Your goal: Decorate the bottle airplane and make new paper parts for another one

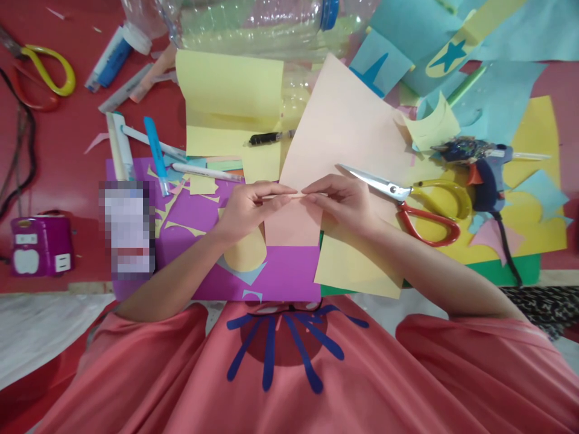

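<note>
A small peach piece of paper is pinched along its far edge between the fingertips and thumbs of both my hands. My left hand grips that edge from the left, my right hand from the right, the fingertips almost meeting. The edge looks folded or raised, though the fingers partly cover it. Beyond lies a larger peach sheet. Scissors with one yellow and one red handle rest beside my right hand, blades pointing left. A pale yellow rounded cutout lies under my left wrist.
A hot glue gun lies at right on yellow paper. Purple paper spreads below my hands. A black pen, several markers and a blurred phone are at left. A clear plastic bottle lies at the back.
</note>
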Tool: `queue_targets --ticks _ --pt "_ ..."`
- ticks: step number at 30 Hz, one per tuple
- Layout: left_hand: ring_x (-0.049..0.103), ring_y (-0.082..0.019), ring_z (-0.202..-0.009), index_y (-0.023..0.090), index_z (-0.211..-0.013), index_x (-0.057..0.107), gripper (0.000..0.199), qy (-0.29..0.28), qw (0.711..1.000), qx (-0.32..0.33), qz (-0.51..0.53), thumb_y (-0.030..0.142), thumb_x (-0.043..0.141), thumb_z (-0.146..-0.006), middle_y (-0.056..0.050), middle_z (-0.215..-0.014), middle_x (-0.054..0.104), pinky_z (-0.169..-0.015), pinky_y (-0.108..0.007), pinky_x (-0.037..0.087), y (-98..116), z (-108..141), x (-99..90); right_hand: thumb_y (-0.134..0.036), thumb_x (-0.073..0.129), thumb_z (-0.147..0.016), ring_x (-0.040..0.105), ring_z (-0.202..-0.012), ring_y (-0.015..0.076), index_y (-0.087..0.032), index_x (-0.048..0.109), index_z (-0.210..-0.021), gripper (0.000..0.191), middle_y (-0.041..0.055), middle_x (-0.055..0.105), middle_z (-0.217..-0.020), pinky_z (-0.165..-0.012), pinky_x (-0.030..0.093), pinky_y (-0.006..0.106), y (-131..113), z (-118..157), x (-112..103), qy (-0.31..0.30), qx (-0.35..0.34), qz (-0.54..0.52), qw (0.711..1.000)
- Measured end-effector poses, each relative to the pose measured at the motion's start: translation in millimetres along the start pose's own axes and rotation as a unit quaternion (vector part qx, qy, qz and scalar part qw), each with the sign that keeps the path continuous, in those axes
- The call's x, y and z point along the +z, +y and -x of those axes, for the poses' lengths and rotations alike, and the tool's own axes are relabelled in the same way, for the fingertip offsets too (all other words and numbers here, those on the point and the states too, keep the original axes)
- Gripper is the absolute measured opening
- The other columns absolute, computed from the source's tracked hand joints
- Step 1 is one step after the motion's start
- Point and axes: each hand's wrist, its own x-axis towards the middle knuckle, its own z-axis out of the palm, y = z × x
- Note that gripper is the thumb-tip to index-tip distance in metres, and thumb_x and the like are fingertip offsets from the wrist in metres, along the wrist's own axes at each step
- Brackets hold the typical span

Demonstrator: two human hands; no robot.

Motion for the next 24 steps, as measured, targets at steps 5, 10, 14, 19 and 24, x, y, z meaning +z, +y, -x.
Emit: queue_targets --ticks 5,10,14,19,24 --pt "0.073 -0.019 -0.090 0.021 -0.096 0.080 0.037 -0.013 1.000 0.012 -0.003 0.054 0.069 -0.081 -0.007 -0.099 0.079 -0.073 -0.022 0.055 1.0 -2.2 -2.8 -0.034 0.071 -0.082 0.068 -0.073 0.0125 -0.022 0.076 -0.084 0.013 0.0016 0.076 -0.083 -0.064 0.054 0.025 1.2 -1.8 -2.0 0.001 -0.011 -0.014 1.000" --pt "0.073 -0.021 -0.094 0.023 -0.099 0.080 0.044 -0.025 0.999 -0.003 -0.027 0.061 0.066 -0.080 -0.007 -0.101 0.079 -0.077 -0.024 0.055 1.9 -4.0 -7.3 -0.035 0.072 -0.081 0.067 -0.070 0.0130 -0.023 0.076 -0.084 0.013 0.0014 0.074 -0.080 -0.061 0.054 0.025 0.4 -3.1 -2.3 0.004 0.001 -0.013 1.000" --pt "0.073 -0.020 -0.093 0.024 -0.103 0.079 0.047 -0.038 0.999 -0.006 -0.027 0.063 0.065 -0.081 -0.007 -0.104 0.078 -0.073 -0.023 0.053 1.0 -5.4 -10.1 -0.033 0.072 -0.081 0.066 -0.071 0.0127 -0.023 0.076 -0.084 0.011 0.0009 0.073 -0.079 -0.063 0.054 0.026 0.8 -4.0 -2.7 0.007 0.003 -0.018 1.000" --pt "0.073 -0.021 -0.094 0.022 -0.105 0.078 0.050 -0.058 0.998 -0.017 -0.016 0.064 0.064 -0.081 -0.007 -0.104 0.078 -0.072 -0.023 0.053 2.5 -7.3 -13.0 -0.032 0.073 -0.079 0.064 -0.067 0.0110 -0.023 0.076 -0.079 0.010 -0.0005 0.072 -0.074 -0.058 0.052 0.023 -0.8 -6.1 -3.1 0.028 -0.010 -0.023 0.999" --pt "0.073 -0.022 -0.094 0.023 -0.106 0.078 0.052 -0.065 0.998 -0.013 -0.012 0.066 0.062 -0.081 -0.008 -0.100 0.079 -0.076 -0.024 0.054 3.4 -8.9 -15.1 -0.031 0.074 -0.079 0.064 -0.067 0.0111 -0.023 0.076 -0.078 0.008 -0.0003 0.072 -0.074 -0.059 0.052 0.024 -2.2 -6.6 -3.7 0.030 0.002 -0.036 0.999"
